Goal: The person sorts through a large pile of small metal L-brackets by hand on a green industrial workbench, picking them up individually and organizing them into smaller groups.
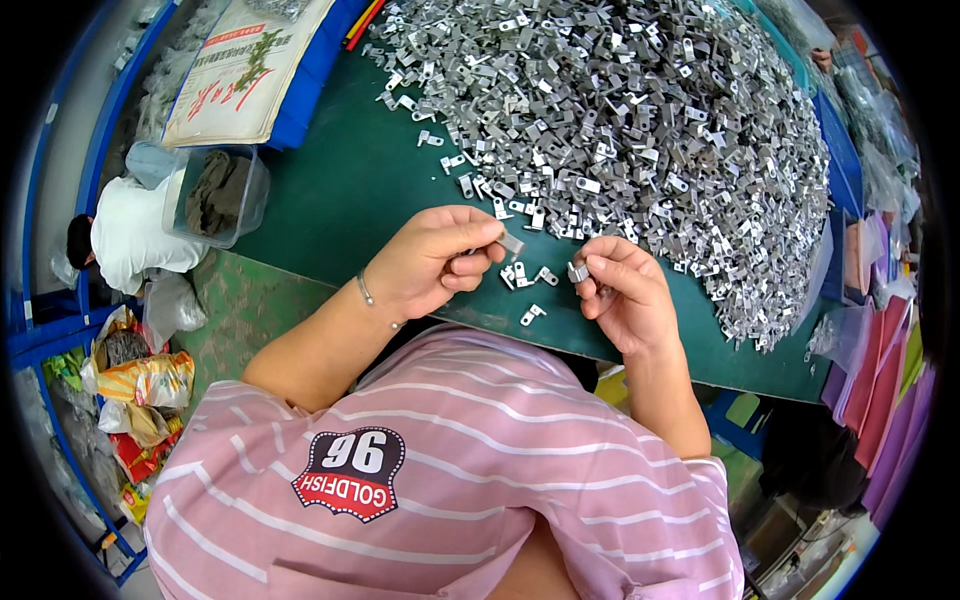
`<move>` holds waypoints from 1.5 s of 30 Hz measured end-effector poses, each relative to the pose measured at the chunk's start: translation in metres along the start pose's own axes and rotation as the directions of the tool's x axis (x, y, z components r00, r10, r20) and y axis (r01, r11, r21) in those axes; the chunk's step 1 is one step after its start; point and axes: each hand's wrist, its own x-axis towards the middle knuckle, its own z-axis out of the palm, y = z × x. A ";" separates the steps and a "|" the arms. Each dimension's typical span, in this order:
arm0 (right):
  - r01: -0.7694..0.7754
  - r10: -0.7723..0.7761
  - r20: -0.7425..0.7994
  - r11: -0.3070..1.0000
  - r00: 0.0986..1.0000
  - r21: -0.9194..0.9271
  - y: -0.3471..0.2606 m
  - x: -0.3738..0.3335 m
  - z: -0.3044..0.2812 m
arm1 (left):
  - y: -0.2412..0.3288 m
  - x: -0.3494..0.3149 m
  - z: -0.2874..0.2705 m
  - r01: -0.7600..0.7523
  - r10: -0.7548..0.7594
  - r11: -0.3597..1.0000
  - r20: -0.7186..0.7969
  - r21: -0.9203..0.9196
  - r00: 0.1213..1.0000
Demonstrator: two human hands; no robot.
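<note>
My left hand is closed, pinching a small flat metal piece between thumb and fingers. Opposite it, my right hand grips a small bent metal bracket by thumb and forefinger. Between the two hands a few loose silver brackets lie on the green tabletop, with a single bracket closer to my body. Beyond my hands spreads a large heap of small metal brackets, many with a round hole in one tab.
Left on the table stands a clear plastic tub holding a dark grey cloth. Behind it, a printed sack rests over a blue bin. A person in a white top is bent over at far left. Coloured sheets hang at right.
</note>
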 end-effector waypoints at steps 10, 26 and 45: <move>-0.048 0.027 0.100 0.976 0.995 0.211 -0.001 -0.004 0.003 | 0.008 -0.007 0.003 -0.041 0.041 0.999 -0.018 -0.004 0.999; 0.300 -0.420 0.219 0.136 0.881 -0.944 0.009 -0.005 0.013 | -0.021 -0.003 0.015 -0.187 0.481 -0.142 0.233 0.972 0.845; 0.104 -0.209 0.451 0.964 0.868 0.246 0.004 -0.004 -0.005 | -0.006 0.000 0.003 -0.204 0.248 0.772 0.011 0.602 0.969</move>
